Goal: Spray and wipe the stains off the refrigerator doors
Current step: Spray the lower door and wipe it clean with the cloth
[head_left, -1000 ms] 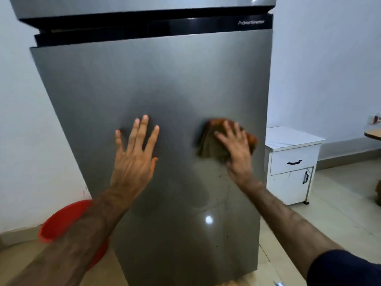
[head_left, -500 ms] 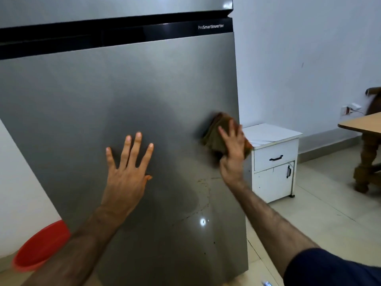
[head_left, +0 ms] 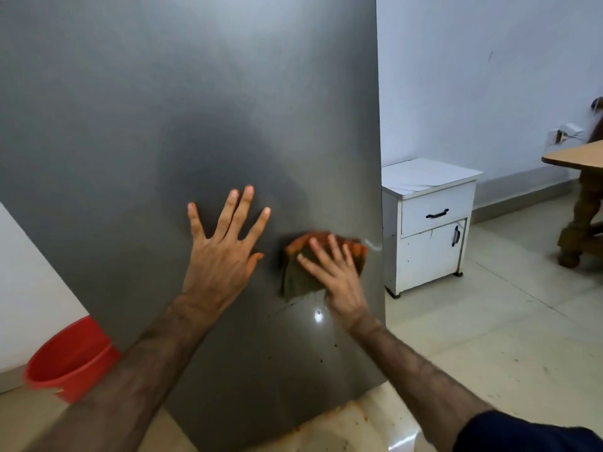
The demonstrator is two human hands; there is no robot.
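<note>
Wiping step in hand. A brown-and-orange cloth [head_left: 301, 272] is pressed flat against the lower refrigerator door [head_left: 163, 125] by the right hand [head_left: 339, 278], fingers straight, near the door's right edge. The left hand [head_left: 222, 256] is laid flat on the door with fingers spread wide, holding nothing. Dark specks [head_left: 326, 352] and a wet streak are seen just below the cloth. The next stroke probably needs to go downward over those specks, pressure kept even. No spray bottle is in view.
</note>
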